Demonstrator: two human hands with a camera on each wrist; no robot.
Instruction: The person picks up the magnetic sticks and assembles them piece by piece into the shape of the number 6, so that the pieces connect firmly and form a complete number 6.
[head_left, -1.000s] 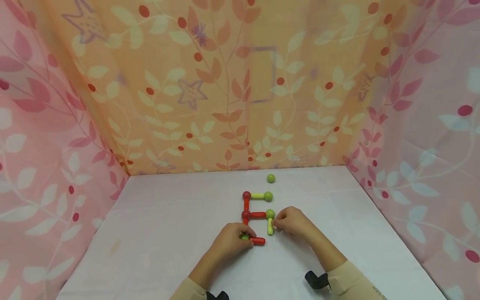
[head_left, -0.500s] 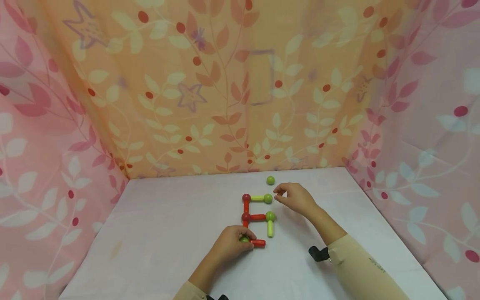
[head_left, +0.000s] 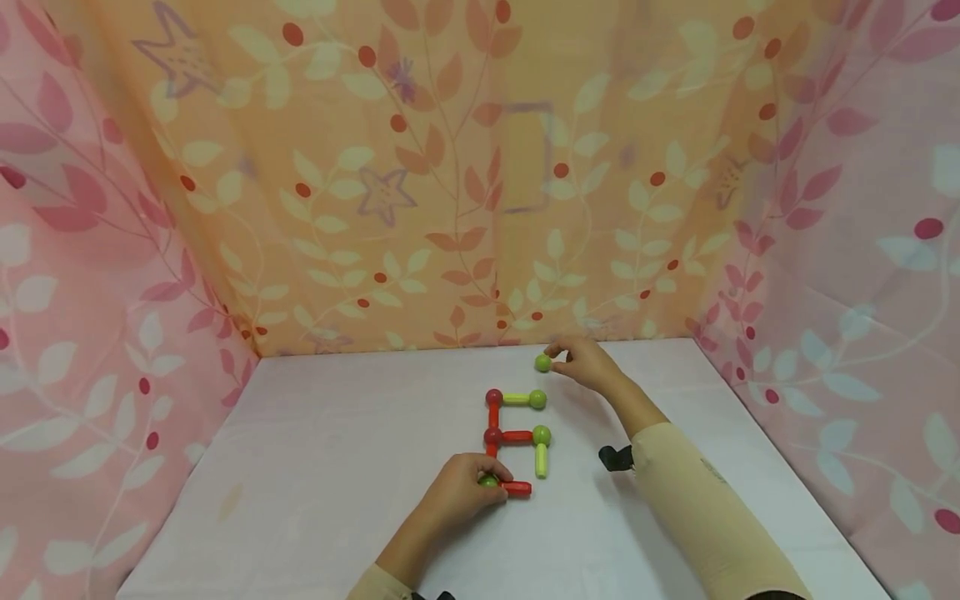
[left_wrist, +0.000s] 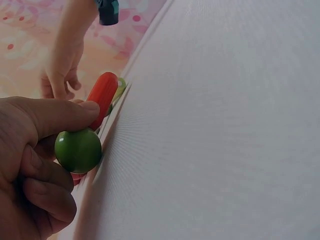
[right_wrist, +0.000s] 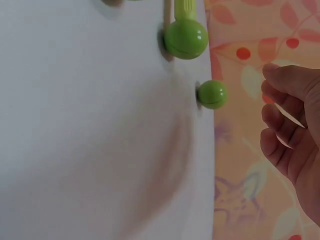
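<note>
On the white tabletop lies a frame of toy building sticks and balls. Its red balls (head_left: 492, 436) and red sticks (head_left: 493, 416) run down the left side. A yellow-green stick (head_left: 516, 400) reaches to a green ball (head_left: 537, 399); another yellow-green stick (head_left: 542, 461) points toward the wearer. My left hand (head_left: 467, 489) pinches the near corner, its thumb on a red stick (left_wrist: 103, 97) beside a dark green ball (left_wrist: 78, 150). My right hand (head_left: 591, 367) is at the loose green ball (head_left: 543, 363) at the back, thumb and forefinger spread; the right wrist view shows a gap between fingertips and ball (right_wrist: 212, 94).
Floral cloth walls (head_left: 450, 167) enclose the white table (head_left: 337, 433) at the back and both sides. The loose ball sits near the back wall. A black wrist device (head_left: 617, 457) juts from the right sleeve (head_left: 690, 492).
My right hand has left the yellow-green stick on the frame's right side and moved away from the wearer to the loose green ball. The left hand keeps its hold on the near corner.
</note>
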